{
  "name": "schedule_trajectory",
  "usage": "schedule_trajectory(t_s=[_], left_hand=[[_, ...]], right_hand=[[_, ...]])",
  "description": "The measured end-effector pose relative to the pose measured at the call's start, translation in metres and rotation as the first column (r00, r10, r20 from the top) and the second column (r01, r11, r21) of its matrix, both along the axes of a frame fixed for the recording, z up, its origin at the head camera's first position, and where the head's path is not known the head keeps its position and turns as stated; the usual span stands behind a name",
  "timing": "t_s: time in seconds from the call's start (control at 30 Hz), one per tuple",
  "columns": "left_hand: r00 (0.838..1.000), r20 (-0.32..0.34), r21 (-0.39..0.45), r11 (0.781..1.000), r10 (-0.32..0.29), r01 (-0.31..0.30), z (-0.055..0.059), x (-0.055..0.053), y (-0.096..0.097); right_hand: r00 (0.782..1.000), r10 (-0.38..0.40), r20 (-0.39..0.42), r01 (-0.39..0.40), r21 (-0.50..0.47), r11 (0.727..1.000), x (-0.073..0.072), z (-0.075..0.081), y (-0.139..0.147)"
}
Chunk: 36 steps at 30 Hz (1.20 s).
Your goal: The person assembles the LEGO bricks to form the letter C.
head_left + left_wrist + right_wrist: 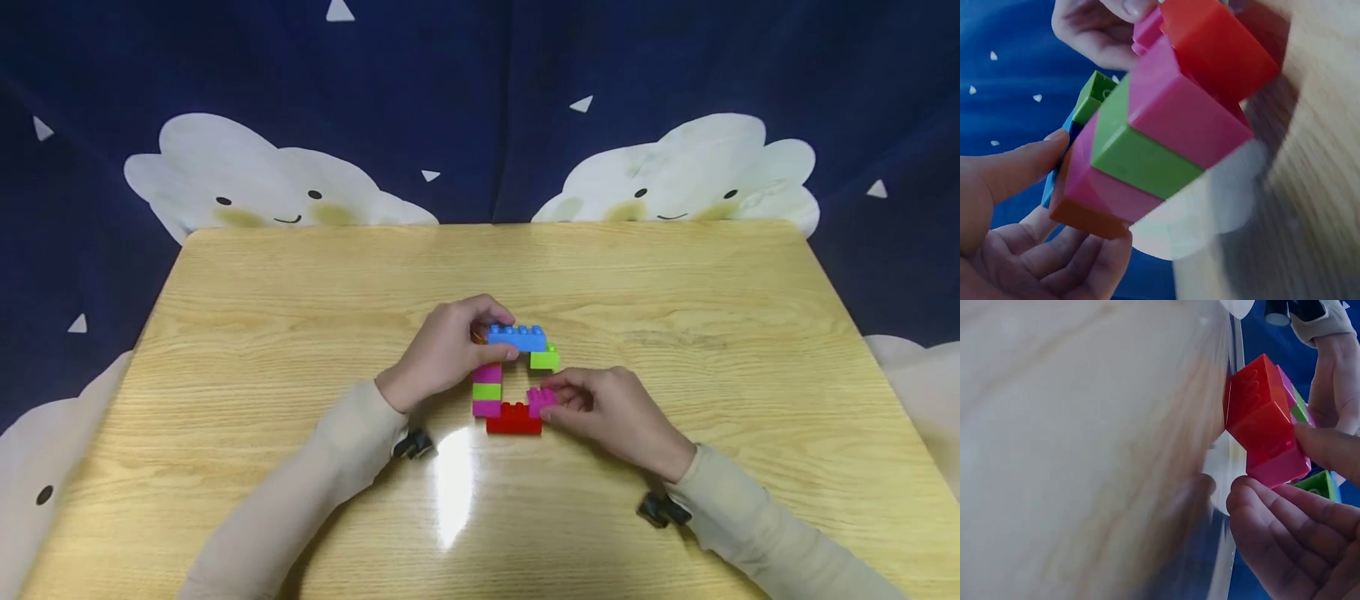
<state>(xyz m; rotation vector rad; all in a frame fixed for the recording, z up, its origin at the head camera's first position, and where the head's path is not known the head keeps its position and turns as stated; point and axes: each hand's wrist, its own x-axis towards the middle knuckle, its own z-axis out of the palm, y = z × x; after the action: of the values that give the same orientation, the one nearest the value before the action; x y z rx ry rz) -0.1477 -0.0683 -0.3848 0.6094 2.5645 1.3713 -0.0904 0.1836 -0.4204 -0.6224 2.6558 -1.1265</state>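
Note:
A C-shaped build of toy building bricks is between the two hands. My left hand point(442, 350) grips its upper left corner, with the thumb across the blue brick point(531, 340) and fingers behind the orange brick point(1088, 217). Below that corner runs a column of magenta and a lime green brick point(487, 392). A smaller green brick point(543, 361) hangs under the blue one's right end. The red brick point(513, 423) forms the bottom. My right hand point(622, 417) pinches a magenta brick point(538, 402) at the red brick's right end, thumb in front and fingers behind.
The bricks are around the middle of a wood-grain table point(300, 283). A dark blue curtain point(465, 100) with white clouds hangs behind the table's far edge. Small black devices point(663, 508) sit at both wrists. A bright reflection shows in front of the bricks.

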Motion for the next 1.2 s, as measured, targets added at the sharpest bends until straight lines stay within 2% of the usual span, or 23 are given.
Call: schedule_trajectory(t_s=[0.13, 0.27, 0.47, 0.73, 0.9, 1.2], left_hand=[[0.998, 0.058, -0.003, 1.000, -0.010, 0.010, -0.006, -0.012, -0.001], [0.997, 0.080, -0.025, 1.000, -0.012, 0.014, -0.012, -0.019, -0.002], [0.997, 0.081, -0.062, 0.998, -0.007, 0.012, -0.017, -0.027, -0.001], [0.998, 0.054, -0.172, 0.985, -0.021, 0.030, -0.025, -0.037, 0.002], [0.998, 0.065, -0.198, 0.979, -0.024, 0.036, -0.028, -0.041, 0.004], [0.996, 0.084, -0.229, 0.972, -0.035, 0.054, -0.028, -0.041, 0.006]], right_hand=[[1.000, -0.009, 0.005, 0.009, -0.005, 1.000, -0.004, -0.001, -0.001], [1.000, -0.010, 0.010, 0.010, -0.016, 1.000, -0.007, -0.001, -0.002], [1.000, 0.003, -0.027, -0.004, -0.004, 1.000, -0.010, -0.001, -0.004], [0.998, 0.015, -0.060, -0.014, 0.024, 1.000, -0.015, 0.000, -0.005], [0.998, 0.019, -0.063, -0.017, 0.041, 0.999, -0.017, 0.000, -0.005], [0.996, 0.034, -0.078, -0.030, 0.047, 0.998, -0.018, -0.002, -0.006]])
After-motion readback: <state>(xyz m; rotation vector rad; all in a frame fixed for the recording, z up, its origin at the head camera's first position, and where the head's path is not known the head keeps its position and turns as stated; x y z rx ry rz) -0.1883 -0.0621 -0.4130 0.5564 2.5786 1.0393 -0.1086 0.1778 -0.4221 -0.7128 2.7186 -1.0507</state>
